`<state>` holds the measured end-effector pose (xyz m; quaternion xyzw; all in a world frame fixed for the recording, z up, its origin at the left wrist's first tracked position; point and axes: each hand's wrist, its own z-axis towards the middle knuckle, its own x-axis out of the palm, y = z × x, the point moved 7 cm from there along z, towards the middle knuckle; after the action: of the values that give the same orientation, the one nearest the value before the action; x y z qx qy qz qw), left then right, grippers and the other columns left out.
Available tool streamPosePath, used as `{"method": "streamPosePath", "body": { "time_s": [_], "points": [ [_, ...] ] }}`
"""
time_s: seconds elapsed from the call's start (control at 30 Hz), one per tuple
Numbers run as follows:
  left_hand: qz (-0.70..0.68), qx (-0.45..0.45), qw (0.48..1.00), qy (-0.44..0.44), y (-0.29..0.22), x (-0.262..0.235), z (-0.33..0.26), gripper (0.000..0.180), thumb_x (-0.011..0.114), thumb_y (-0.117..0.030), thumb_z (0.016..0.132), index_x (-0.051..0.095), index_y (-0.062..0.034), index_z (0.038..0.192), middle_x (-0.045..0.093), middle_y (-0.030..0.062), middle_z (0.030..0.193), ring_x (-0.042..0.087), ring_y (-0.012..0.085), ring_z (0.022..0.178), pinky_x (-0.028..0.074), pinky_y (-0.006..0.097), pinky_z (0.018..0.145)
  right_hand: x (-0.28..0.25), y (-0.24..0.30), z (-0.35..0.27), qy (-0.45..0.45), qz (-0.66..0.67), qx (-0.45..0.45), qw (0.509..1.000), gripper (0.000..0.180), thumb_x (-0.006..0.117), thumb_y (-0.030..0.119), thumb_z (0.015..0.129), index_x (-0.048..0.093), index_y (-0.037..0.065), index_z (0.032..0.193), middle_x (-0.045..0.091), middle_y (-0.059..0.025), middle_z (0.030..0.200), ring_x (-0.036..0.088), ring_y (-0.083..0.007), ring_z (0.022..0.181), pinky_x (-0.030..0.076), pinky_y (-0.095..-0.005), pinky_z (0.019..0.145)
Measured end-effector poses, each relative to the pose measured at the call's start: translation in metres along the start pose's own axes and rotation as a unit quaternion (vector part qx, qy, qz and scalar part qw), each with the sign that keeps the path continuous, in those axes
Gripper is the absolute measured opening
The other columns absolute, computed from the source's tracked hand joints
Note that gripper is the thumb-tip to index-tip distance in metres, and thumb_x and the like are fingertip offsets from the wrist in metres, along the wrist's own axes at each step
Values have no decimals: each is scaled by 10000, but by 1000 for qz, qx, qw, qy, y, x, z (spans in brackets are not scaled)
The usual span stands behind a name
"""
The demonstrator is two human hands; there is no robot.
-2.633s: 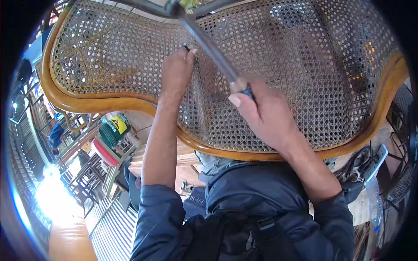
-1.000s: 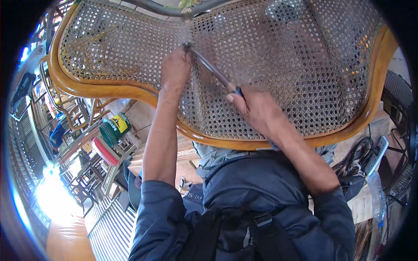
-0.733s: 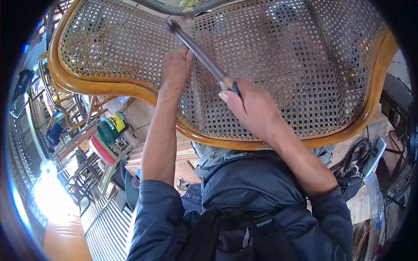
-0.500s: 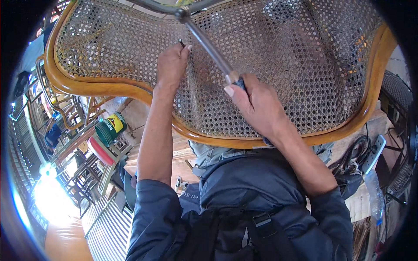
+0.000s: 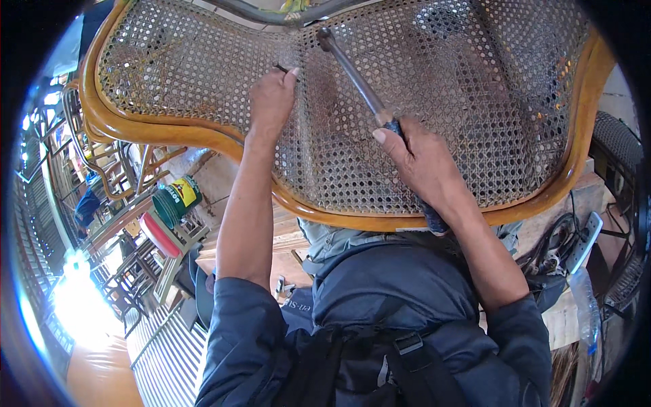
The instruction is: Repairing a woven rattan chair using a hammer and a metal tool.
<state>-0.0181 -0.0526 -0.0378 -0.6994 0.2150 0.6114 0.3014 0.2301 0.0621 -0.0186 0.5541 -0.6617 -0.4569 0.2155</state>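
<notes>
A woven cane panel [image 5: 380, 129] in a curved, varnished wooden frame [image 5: 339, 218] lies in front of me. My right hand [image 5: 428, 154] is wrapped round the dark grip of a hammer [image 5: 358, 78]. Its metal shaft slants up and left over the cane, with the head near the panel's far edge. Left of the hammer, my left hand [image 5: 271, 98] is closed at the cane, pinching a short dark metal rod [image 5: 280, 68]. Only the rod's end shows above the fingers; the hand covers the rest, so its kind is unclear.
A green bucket [image 5: 176, 201] stands at the left beside a red-and-white object [image 5: 160, 235], among wooden chair frames [image 5: 139, 169]. On the right are a white power strip [image 5: 584, 237], coiled black cables [image 5: 557, 237] and a clear plastic bag [image 5: 583, 298].
My right hand has moved right with the hammer, whose head has also shifted right and slightly nearer. My left hand keeps its pinch on the rod; the view has shifted slightly.
</notes>
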Motion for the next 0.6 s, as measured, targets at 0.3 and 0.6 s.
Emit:
{"method": "streamPosePath", "body": {
  "time_s": [0.3,0.6],
  "points": [
    [-15,-20,998,53,-5,0,1,408,546,-378,898,657,3,804,635,160,675,643,305,674,475,391,645,6,9,-1,8,12,-37,999,418,535,374,917,542,-44,914,612,-285,768,625,-440,772,488,-478,677],
    [-49,27,997,44,-20,-2,-7,371,579,-354,880,606,8,802,614,255,778,596,444,776,463,503,693,11,34,-10,-47,90,-151,983,409,526,378,922,539,-31,906,606,-254,739,610,-438,711,480,-475,615]
  ]
}}
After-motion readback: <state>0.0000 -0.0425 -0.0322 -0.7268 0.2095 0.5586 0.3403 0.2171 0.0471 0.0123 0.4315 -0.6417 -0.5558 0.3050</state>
